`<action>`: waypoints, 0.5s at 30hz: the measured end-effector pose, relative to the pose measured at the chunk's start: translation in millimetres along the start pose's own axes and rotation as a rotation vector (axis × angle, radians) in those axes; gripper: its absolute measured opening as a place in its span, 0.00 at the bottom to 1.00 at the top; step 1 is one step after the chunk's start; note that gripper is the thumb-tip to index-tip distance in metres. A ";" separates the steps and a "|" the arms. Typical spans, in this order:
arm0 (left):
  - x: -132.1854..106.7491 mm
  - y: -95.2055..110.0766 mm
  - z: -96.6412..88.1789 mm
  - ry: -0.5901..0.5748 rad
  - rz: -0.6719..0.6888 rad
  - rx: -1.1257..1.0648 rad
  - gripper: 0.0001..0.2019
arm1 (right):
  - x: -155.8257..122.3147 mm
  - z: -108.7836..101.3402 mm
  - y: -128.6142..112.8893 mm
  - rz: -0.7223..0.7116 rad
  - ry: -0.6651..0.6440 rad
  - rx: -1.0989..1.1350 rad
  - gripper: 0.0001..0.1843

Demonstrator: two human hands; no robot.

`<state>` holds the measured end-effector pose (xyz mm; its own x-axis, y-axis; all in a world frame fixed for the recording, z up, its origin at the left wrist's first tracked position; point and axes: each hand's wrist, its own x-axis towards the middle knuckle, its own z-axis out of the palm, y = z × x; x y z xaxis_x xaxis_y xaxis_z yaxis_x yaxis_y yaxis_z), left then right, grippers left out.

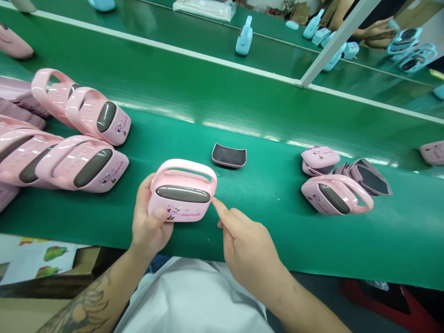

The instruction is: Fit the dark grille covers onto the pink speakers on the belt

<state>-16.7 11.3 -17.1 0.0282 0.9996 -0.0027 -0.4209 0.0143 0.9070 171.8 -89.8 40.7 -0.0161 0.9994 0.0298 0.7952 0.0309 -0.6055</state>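
Observation:
My left hand (151,217) grips a pink plastic housing (183,210) with a loop handle on top, thumb on its front and fingers behind. The housing has a dark glossy oval window and a printed cartoon figure with lettering. My right hand (243,236) touches the housing's right end with its stretched index fingertip. Its other fingers are curled and partly hidden; I see nothing in them. Just beyond the housing lies a curved pink-edged panel (229,156), its dark inner face showing.
Several similar pink housings (99,171) crowd the left of the green bench (263,194). At right lie another handled housing (335,194) and stacked curved panels (367,178). A white rail (208,56) and post (336,44) run behind. Across them are blue handled pieces (244,39) and another person's hands (379,32).

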 end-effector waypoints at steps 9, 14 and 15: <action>-22.6 -5.5 5.0 -0.018 -0.129 0.055 0.36 | 1.7 15.7 10.6 -0.150 0.316 -0.162 0.17; -38.1 3.7 9.6 -0.026 -0.264 0.024 0.36 | 0.1 11.0 7.1 -0.264 0.388 -0.078 0.12; -40.3 6.0 11.5 -0.031 -0.284 0.018 0.36 | -1.2 9.5 6.2 -0.274 0.387 -0.051 0.12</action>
<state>-10.0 -29.2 -6.7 0.1705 0.9544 -0.2451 -0.3765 0.2929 0.8789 171.0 -90.6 29.4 -0.0100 0.8757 0.4828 0.8219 0.2822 -0.4948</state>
